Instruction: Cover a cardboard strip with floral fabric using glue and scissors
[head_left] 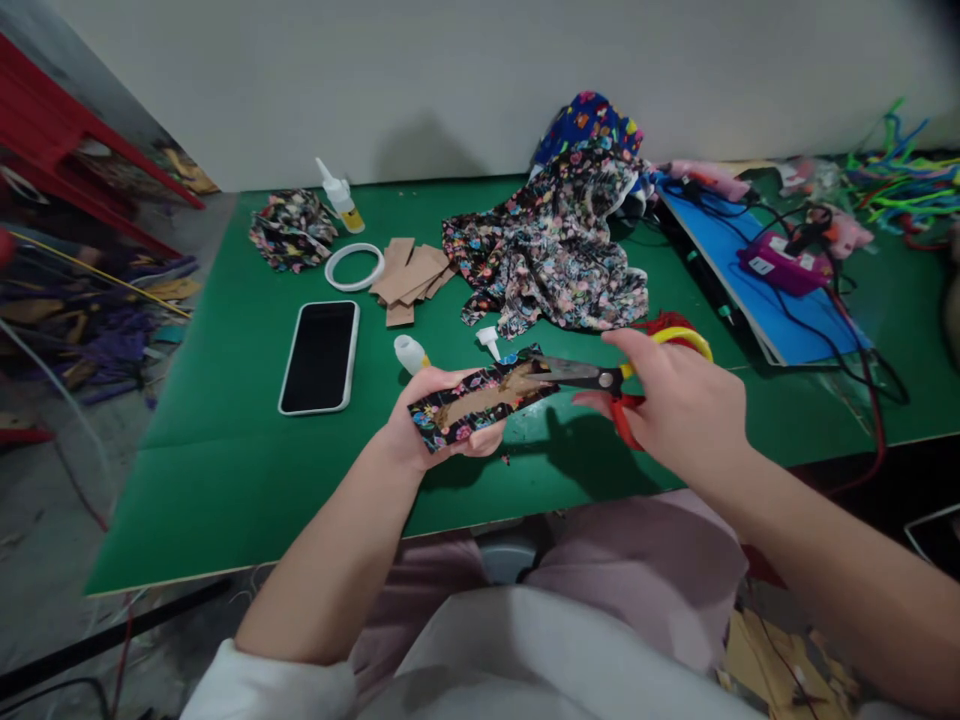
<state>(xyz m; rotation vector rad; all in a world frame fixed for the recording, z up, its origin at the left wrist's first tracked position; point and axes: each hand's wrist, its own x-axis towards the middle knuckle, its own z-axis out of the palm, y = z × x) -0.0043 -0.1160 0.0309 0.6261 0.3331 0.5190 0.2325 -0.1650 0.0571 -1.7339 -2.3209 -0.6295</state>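
Observation:
My left hand (420, 425) grips a cardboard strip wrapped in black floral fabric (480, 397), its bare brown middle facing up. In my right hand (682, 400) is a pair of scissors (589, 375) with red and yellow handles. The blades lie over the strip's right end, touching or just above it; I cannot tell which. Just beyond my left hand is a glue bottle (409, 352) without its cap, partly hidden by the fingers. A white nozzle cap (489, 341) rests behind the strip.
Behind lie brown cardboard strips (412, 275), a white tape ring (355, 267), a second glue bottle (343, 203) and floral fabric (555, 250). A phone (320, 357) lies left. On the right are a blue folder (772, 290), a purple device (787, 262) and cables. The green table's front edge (262, 557) is near my lap.

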